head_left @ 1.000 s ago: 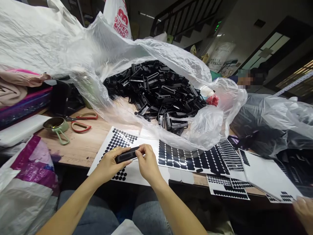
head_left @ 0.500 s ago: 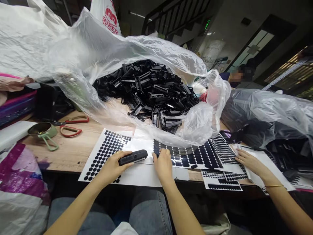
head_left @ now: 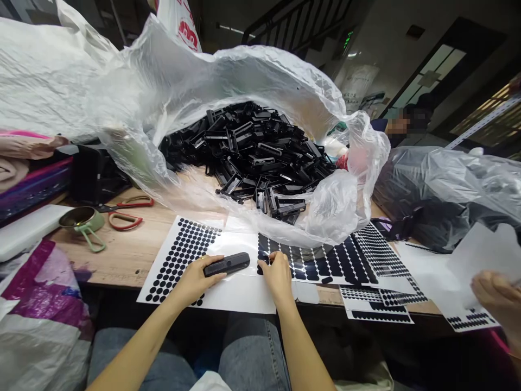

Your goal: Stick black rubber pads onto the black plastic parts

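Observation:
My left hand (head_left: 199,279) is closed around one end of a long black plastic piece (head_left: 228,264), held level above a white sheet. My right hand (head_left: 279,274) pinches at the left edge of a sheet of black oblong stickers (head_left: 313,263). A dark bit, apparently one sticker, shows at its thumb and fingertip; the fingers partly hide it. Beneath my left hand and wrist lies a white sheet with rows of round black stickers (head_left: 183,252). Behind both hands, a heap of black plastic pieces (head_left: 260,152) spills from a clear plastic bag (head_left: 285,70).
Red-handled scissors (head_left: 126,220) and a green cup (head_left: 83,220) sit on the table to the left. More sticker sheets (head_left: 378,252) overlap at right. A co-worker's hand (head_left: 494,293) lifts a white sheet there. Another clear bag (head_left: 439,179) stands behind; a person is farther back.
My hands keep nearly the same pose; the view has shifted slightly. The right fingertips are a little lower at the sticker sheet's edge. The co-worker's hand has moved right, raising a white sheet.

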The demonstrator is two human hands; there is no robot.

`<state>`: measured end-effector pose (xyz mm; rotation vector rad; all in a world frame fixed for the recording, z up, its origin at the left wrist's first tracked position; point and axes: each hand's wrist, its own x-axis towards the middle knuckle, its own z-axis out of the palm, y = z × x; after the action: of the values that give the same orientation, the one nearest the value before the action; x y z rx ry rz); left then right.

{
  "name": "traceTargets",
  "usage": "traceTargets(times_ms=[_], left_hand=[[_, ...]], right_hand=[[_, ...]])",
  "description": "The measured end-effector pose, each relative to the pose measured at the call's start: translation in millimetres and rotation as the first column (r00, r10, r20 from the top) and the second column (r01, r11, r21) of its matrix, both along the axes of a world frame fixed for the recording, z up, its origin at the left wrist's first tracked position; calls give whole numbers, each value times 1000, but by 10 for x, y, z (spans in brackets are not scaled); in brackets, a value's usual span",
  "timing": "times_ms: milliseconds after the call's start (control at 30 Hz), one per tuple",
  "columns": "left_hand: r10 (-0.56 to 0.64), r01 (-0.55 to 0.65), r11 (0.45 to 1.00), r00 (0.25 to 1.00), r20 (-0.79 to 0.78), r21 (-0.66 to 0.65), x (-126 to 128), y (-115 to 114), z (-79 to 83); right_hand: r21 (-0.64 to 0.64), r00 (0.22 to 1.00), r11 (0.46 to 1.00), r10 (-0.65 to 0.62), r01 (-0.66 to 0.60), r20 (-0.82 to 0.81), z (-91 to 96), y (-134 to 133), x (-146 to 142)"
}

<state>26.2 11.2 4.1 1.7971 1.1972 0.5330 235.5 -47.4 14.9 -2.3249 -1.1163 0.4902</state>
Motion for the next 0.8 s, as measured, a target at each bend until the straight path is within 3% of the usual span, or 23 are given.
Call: traceTargets(times_ms=[233, 333, 433, 567, 800], left_hand=[[23, -23, 999, 1000, -13, -33, 9, -39, 39], [28, -28, 1000, 1000, 6, -8, 24, -48, 66], [34, -34, 999, 999, 28, -15, 43, -43, 59], [53, -53, 999, 998, 43, 0, 58, -26, -8], [8, -9, 999, 998, 56, 31, 38, -37, -52]], right_hand=[[10, 998, 1000, -25, 25, 50, 0, -2, -17], [126, 998, 992, -17, 24, -57, 73, -40, -39], [286, 950, 957, 128, -44, -284, 149, -70, -154], [353, 796, 909, 379, -224, -472, 160, -3, -429], [320, 820, 924, 344, -209, -457, 102, 111, -644]])
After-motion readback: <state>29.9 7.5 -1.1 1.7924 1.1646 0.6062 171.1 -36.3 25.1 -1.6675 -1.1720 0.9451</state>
